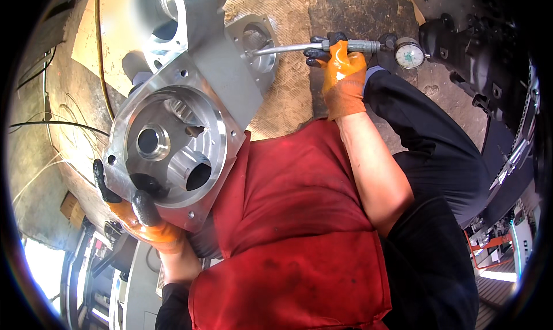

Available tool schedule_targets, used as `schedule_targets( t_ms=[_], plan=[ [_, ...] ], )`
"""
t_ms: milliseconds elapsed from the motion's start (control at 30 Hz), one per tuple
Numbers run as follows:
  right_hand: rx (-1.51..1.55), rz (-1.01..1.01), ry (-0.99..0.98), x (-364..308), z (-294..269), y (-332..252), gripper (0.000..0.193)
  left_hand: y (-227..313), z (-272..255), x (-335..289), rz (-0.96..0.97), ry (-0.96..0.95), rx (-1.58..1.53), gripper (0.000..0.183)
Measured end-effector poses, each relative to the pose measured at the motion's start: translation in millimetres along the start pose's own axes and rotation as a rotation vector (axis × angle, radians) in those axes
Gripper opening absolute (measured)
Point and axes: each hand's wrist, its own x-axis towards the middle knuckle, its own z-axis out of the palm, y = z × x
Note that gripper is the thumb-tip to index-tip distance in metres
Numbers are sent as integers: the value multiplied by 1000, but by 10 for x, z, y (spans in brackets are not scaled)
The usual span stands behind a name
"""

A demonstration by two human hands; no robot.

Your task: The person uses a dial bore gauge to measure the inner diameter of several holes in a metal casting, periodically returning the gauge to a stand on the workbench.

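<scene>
A large machined metal housing [230,82] with a wide round bore and smaller openings stands in front of me at the left. My left hand [141,220], in an orange glove with black fingertips, grips the lower left corner of its flange, thumb on the face and fingers round the edge. In an orange glove too, my right hand [344,70] is closed round the handle of a dial bore gauge [363,46]. Its rod points left, and the tip lies at the housing's side flange opening; how deep it sits I cannot tell. The round white dial is at the right end.
Worn brown matting and a dark patch [368,10] cover the floor ahead. Black machine parts [472,59] stand at the right, close to my leg. A cable [99,53] runs down at the left, with thin wires beside it. My red apron [288,215] touches the housing's near side.
</scene>
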Motion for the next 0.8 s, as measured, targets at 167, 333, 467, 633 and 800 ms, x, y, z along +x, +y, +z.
schedule_targets(
  t_ms=[167,333,467,633,800],
  plan=[
    [32,1,-1,88,-51,94,23,4,-31,-28,-8,-26,-21,75],
    [-14,-41,-1,147,-63,158,26,-32,-70,-6,70,-67,-20,61],
    [-147,-53,25,118,-51,134,27,-74,-61,4,129,-48,-36,63],
    [-148,-24,22,123,-15,113,26,-203,-76,20,105,-74,-26,64],
    [-121,-36,31,138,20,106,26,-353,-188,90,195,-87,124,61]
  ],
)
